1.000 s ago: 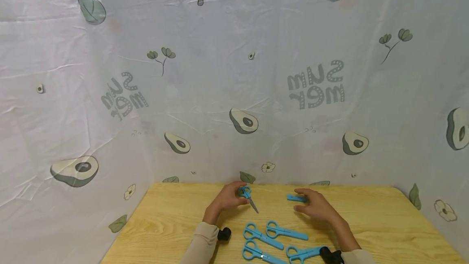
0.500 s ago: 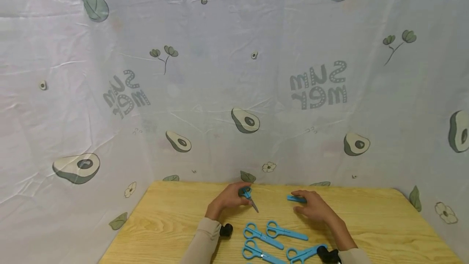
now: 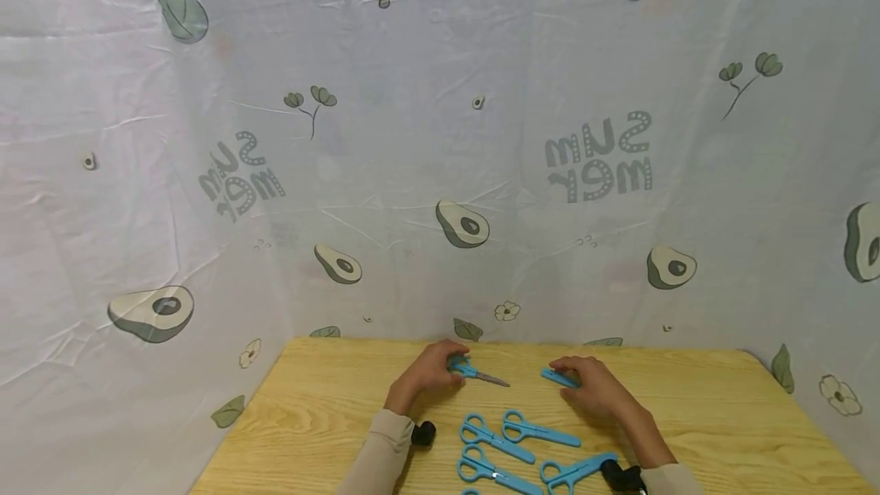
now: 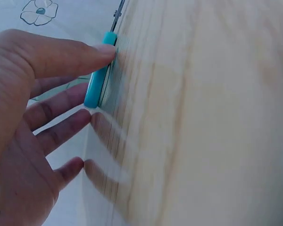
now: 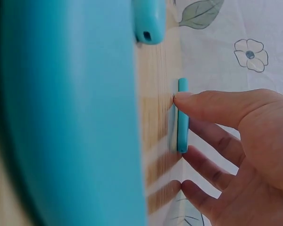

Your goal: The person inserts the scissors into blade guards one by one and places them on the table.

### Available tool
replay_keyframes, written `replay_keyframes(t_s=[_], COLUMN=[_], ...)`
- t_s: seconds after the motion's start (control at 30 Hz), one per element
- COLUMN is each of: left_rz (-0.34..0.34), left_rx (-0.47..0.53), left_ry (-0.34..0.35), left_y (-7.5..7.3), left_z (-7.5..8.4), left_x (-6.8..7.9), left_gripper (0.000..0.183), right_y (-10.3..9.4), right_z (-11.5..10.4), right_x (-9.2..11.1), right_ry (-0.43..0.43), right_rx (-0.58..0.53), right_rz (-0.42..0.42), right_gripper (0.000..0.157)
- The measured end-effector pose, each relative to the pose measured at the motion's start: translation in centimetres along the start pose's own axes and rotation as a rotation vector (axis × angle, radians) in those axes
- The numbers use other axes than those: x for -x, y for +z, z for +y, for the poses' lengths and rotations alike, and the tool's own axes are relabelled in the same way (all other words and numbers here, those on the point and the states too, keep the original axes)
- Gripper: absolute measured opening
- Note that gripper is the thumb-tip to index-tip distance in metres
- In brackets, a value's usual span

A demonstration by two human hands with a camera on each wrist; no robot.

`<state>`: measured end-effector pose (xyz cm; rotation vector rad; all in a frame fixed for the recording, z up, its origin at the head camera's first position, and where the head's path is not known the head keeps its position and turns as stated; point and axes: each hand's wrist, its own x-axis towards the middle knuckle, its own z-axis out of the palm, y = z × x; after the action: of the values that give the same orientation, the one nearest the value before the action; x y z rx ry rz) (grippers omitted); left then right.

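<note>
My left hand (image 3: 429,367) grips a pair of blue-handled scissors (image 3: 490,379) by the handles at the far part of the table. Their bare metal blades point right. In the left wrist view the thumb lies on the blue handle (image 4: 100,77), with some fingers behind it. To the right, my right hand (image 3: 596,386) pinches a blue blade cover (image 3: 559,378) between thumb and fingers. The right wrist view shows that cover (image 5: 182,122) low against the tabletop. A gap separates the blade tips from the cover.
Several sheathed blue scissors (image 3: 496,440) lie on the wooden table (image 3: 309,418) between my forearms. One pair (image 3: 577,470) sits beside my right wrist camera. Another pair shows only a handle edge at the bottom. A printed curtain (image 3: 412,174) hangs behind the table.
The scissors in my left hand have turned, so their blades swing from down-right to nearly straight right. The blade cover in my right hand has tilted slightly.
</note>
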<state>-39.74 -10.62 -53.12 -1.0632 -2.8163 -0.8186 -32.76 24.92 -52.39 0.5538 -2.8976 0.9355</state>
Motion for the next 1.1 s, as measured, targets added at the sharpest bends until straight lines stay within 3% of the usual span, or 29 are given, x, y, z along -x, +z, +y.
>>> replay_keyframes(t_s=[0.27, 0.63, 0.9, 1.1], left_rz=[-0.002, -0.020, -0.015, -0.041], left_rx=[-0.050, -0.081, -0.125, -0.126], left_ry=[0.020, -0.009, 0.000, -0.038], left_y=[-0.3, -0.7, -1.0, -1.6], left_z=[0.2, 0.1, -0.2, -0.3], left_x=[0.8, 2.1, 3.8, 5.6], left_gripper=[0.052, 0.051, 0.049, 0.045], right_y=[-0.2, -0.7, -1.6, -2.4], right_z=[0.2, 0.7, 1.2, 1.7], right_x=[0.2, 1.4, 2.9, 4.8], right_ry=[-0.015, -0.068, -0.057, -0.040], right_rx=[-0.023, -0.023, 0.006, 0.038], right_rz=[-0.003, -0.008, -0.002, -0.017], right_gripper=[0.046, 0.040, 0.038, 0.033])
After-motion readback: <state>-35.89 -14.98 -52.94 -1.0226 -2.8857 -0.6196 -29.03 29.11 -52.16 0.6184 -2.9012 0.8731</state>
